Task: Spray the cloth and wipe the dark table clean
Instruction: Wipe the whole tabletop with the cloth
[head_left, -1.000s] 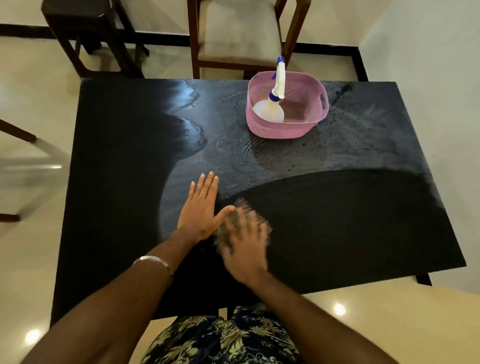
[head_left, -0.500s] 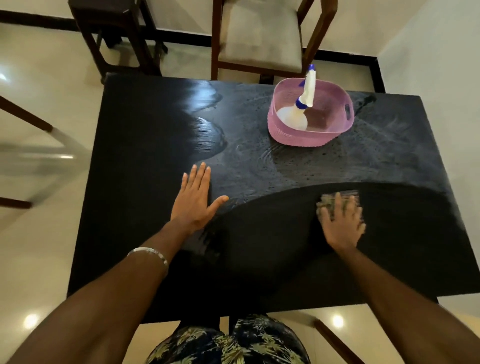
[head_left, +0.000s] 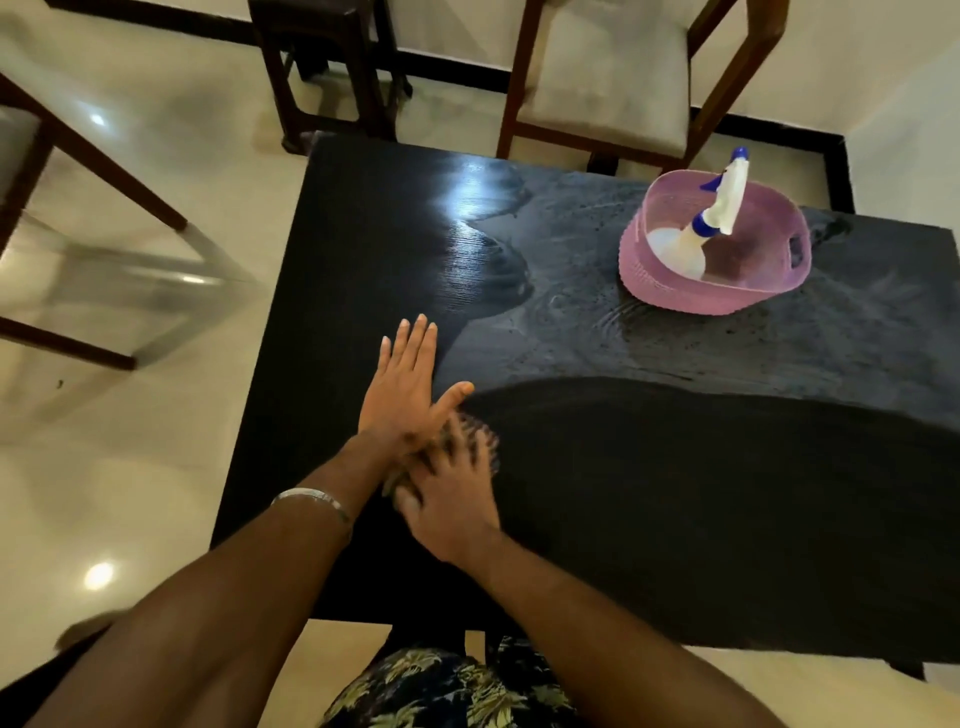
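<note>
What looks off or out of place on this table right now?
Nothing spilled or broken. The spray bottle leans tilted in the pink basket, not upright. The table is patchy: a hazy film at the far side, clean dark surface nearer. The cloth under the right hand is blurred.

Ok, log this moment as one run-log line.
phase: wiping | right hand: pressing cloth | left hand: flat on table | spray bottle: in pink basket
</note>
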